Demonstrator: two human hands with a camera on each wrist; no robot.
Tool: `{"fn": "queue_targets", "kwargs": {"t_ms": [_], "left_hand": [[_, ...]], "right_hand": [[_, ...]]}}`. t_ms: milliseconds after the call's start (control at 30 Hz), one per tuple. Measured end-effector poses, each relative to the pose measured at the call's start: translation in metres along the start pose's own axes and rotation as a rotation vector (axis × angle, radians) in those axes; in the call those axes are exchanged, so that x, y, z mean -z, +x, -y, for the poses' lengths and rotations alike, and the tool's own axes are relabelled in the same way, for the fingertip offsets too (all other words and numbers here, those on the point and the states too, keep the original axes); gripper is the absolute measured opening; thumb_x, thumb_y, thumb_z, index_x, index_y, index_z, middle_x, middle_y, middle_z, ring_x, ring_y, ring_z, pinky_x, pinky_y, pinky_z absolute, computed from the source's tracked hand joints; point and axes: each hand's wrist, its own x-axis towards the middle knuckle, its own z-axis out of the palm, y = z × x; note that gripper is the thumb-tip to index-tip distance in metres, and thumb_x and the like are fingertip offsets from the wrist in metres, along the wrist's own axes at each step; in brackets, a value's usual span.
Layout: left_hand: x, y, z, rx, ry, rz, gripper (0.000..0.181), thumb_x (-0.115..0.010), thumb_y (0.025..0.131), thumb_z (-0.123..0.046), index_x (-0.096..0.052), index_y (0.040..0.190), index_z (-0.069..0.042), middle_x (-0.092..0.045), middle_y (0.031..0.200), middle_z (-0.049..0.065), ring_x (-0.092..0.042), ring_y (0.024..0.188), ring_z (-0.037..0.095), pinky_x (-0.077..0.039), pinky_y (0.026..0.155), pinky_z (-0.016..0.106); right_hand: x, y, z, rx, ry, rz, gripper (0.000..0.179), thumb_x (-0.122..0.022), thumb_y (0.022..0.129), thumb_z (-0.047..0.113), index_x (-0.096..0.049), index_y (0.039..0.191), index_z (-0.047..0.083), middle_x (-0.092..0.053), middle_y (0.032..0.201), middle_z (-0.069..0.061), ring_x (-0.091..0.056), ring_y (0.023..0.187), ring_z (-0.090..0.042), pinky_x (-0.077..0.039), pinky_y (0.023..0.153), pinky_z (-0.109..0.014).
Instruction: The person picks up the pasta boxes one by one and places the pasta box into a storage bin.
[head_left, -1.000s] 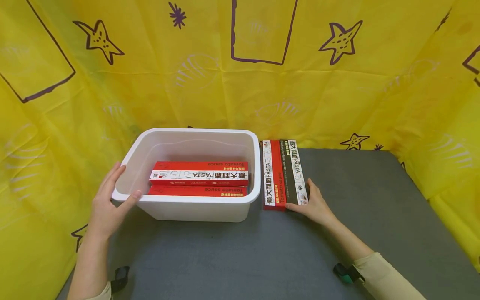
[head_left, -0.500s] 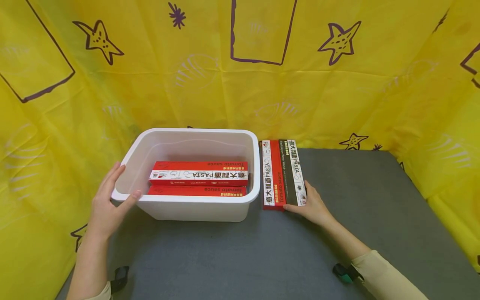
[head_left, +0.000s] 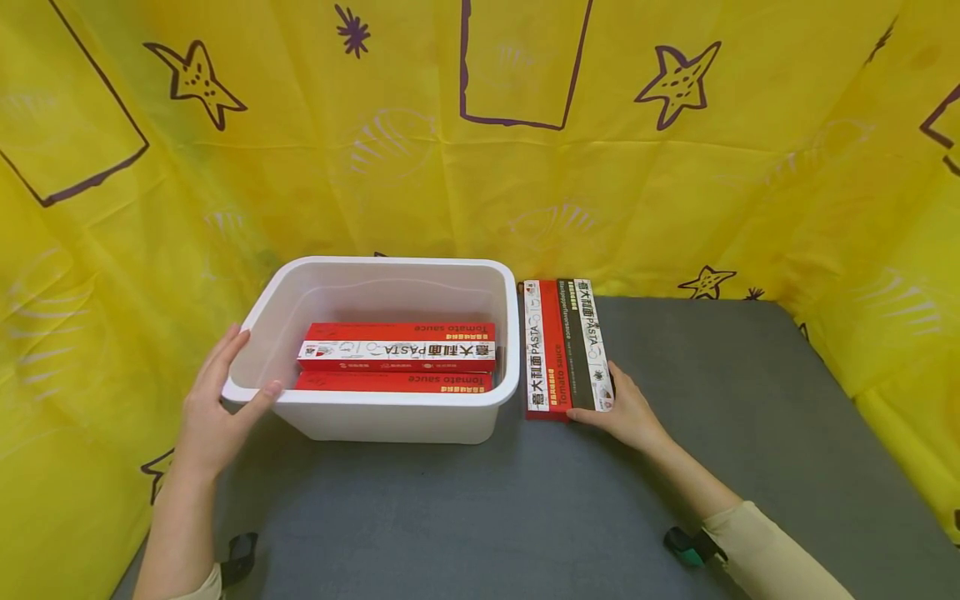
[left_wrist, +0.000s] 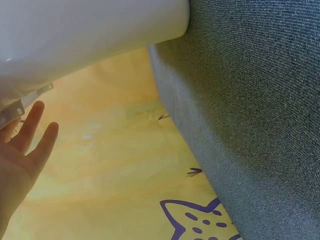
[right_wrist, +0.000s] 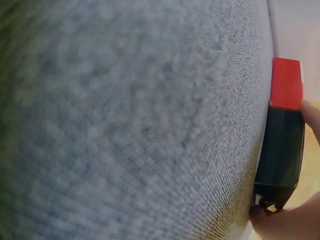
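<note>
My left hand (head_left: 215,408) is at the left front corner of a white plastic bin (head_left: 397,421). Its thumb lies over the front rim, its fingers along the left side. In the left wrist view the fingers (left_wrist: 42,145) are spread and fairly straight under the rim. Inside the bin lie red tomato sauce pasta boxes (head_left: 397,348), one raised above another. Right of the bin, a red pasta box (head_left: 551,354) and a black pasta box (head_left: 588,358) lie side by side. My right hand (head_left: 628,412) grips the black box's near end, thumb at the seam, fingers along its right side.
A grey cloth-covered table (head_left: 465,517) carries everything. Yellow curtains (head_left: 465,192) with starfish drawings enclose the back and sides. The bin's right wall stands close beside the red pasta box.
My right hand has shifted slightly left against the black pasta box, which now sits a touch further left. My left hand and the bin have held still.
</note>
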Motion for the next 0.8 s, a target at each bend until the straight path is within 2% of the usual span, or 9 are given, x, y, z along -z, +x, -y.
{"fn": "queue_targets", "kwargs": {"t_ms": [300, 600, 800], "left_hand": [[0.001, -0.001, -0.001, 0.019, 0.003, 0.007, 0.074, -0.070, 0.086, -0.026, -0.036, 0.152, -0.024, -0.027, 0.159, -0.003, -0.023, 0.144, 0.029, -0.026, 0.101, 0.073], [0.000, -0.001, 0.000, 0.008, -0.005, 0.001, 0.074, -0.070, 0.086, -0.025, -0.037, 0.152, -0.024, -0.028, 0.159, -0.003, -0.023, 0.145, 0.027, -0.025, 0.102, 0.073], [0.000, -0.001, 0.000, -0.013, -0.006, -0.010, 0.073, -0.069, 0.086, -0.023, -0.037, 0.152, -0.023, -0.029, 0.158, -0.002, -0.023, 0.145, 0.025, -0.020, 0.105, 0.072]], "right_hand": [[0.004, -0.003, 0.001, -0.018, -0.011, 0.011, 0.107, -0.084, 0.071, 0.042, -0.027, 0.148, -0.005, -0.046, 0.134, -0.025, -0.047, 0.112, -0.034, -0.040, 0.093, -0.048], [0.008, -0.007, 0.000, -0.030, -0.010, 0.009, 0.105, -0.083, 0.072, 0.041, -0.027, 0.148, -0.006, -0.044, 0.137, -0.027, -0.047, 0.115, -0.037, -0.040, 0.096, -0.052], [0.013, -0.011, 0.001, -0.038, -0.013, 0.001, 0.105, -0.083, 0.073, 0.038, -0.026, 0.148, -0.009, -0.042, 0.140, -0.029, -0.046, 0.119, -0.039, -0.038, 0.100, -0.054]]}}
